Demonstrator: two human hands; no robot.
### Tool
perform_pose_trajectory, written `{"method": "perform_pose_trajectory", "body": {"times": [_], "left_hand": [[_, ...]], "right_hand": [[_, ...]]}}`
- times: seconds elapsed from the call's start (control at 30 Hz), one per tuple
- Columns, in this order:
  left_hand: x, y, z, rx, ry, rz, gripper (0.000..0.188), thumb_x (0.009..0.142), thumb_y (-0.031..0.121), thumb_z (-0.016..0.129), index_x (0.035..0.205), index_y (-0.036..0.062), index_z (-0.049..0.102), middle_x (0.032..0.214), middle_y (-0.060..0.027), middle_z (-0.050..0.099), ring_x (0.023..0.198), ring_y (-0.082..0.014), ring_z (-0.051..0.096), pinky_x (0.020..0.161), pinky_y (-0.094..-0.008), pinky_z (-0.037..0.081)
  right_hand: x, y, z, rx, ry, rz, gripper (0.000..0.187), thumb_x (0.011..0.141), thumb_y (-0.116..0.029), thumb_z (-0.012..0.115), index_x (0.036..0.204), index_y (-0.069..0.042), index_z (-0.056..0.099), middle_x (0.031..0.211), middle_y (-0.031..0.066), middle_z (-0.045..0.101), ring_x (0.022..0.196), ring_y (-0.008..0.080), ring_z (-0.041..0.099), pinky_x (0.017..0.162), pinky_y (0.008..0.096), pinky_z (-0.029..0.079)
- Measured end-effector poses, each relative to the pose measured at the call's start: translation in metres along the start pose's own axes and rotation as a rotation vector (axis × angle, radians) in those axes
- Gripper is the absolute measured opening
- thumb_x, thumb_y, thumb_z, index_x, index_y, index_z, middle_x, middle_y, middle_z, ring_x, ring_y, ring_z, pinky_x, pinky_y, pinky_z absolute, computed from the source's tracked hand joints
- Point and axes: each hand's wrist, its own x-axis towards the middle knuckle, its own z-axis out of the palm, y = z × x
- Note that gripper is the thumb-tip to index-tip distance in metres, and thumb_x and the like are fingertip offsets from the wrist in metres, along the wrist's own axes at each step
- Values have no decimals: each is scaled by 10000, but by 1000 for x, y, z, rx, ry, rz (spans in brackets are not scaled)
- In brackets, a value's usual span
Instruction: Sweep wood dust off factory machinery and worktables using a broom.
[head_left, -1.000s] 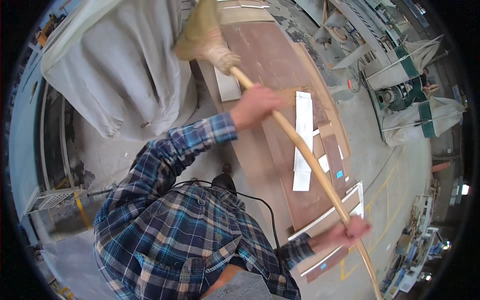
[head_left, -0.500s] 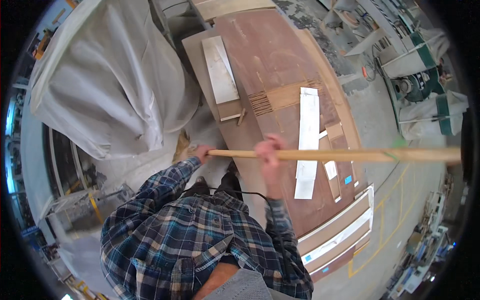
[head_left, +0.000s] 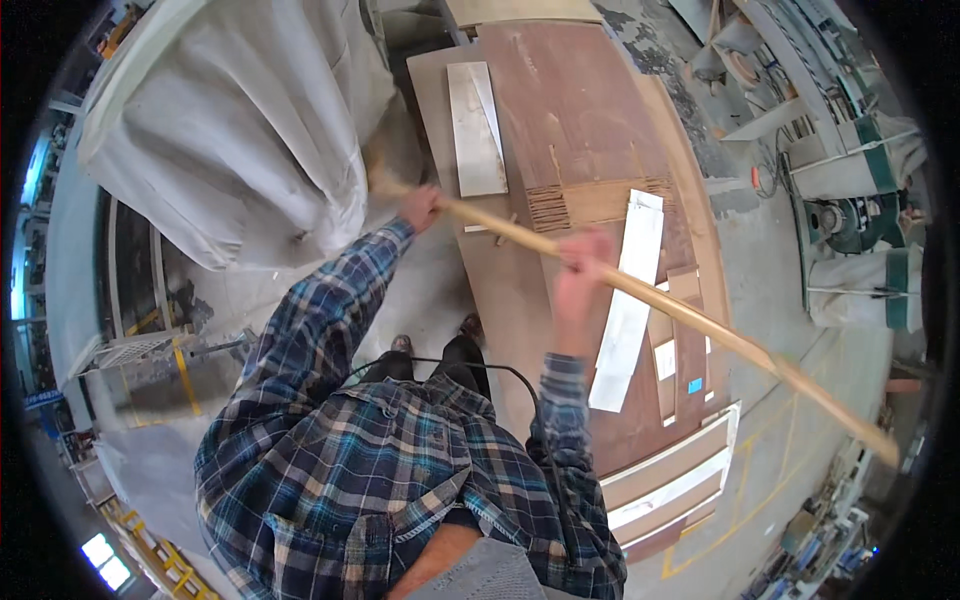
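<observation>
A broom with a long pale wooden handle point(head_left: 700, 325) slants across my front, from upper left to lower right. My left hand point(head_left: 420, 208) is wrapped round the handle near its far left end. Beyond that hand, tan bristles point(head_left: 385, 178) are smeared by motion beside the grey cover. Farther along, my right hand point(head_left: 583, 260) is closed on the same handle, somewhat blurred, above the stacked panels. The handle's free end reaches out over the floor at the right.
A big draped grey cover point(head_left: 240, 130) stands at the left. Brown panels point(head_left: 570, 90) lie stacked ahead and to the right, bearing a white strip point(head_left: 628, 310) and a pale board point(head_left: 475, 130). A dust-collector-like machine point(head_left: 845, 220) stands far right.
Both hands have moved, the left one up and away, the right one a little right and up. The broom has turned from nearly level to slanting, its free end swinging down toward me.
</observation>
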Motion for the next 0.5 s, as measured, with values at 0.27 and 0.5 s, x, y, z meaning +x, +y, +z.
{"method": "perform_pose_trajectory", "body": {"times": [0.27, 0.5], "left_hand": [[-182, 26, 55, -205, -90, -52, 110, 749, 111, 700, 843, 155, 664, 723, -118, 633, 677, -313, 611, 612, -374, 487], [-157, 137, 17, -159, -378, -32, 265, 764, 107, 638, 1009, 199, 679, 846, -117, 678, 792, -336, 649, 671, -439, 508]], "right_hand": [[-56, -3, -71, 573, 276, 272, 209, 994, -169, 498, 1133, -14, 510, 652, -30, 357, 540, 79, 316, 541, 241, 313], [-49, -147, -192, 193, 344, 17, 360, 1014, -229, 465, 1322, -45, 463, 750, -4, 423, 637, 106, 403, 642, 254, 395]]}}
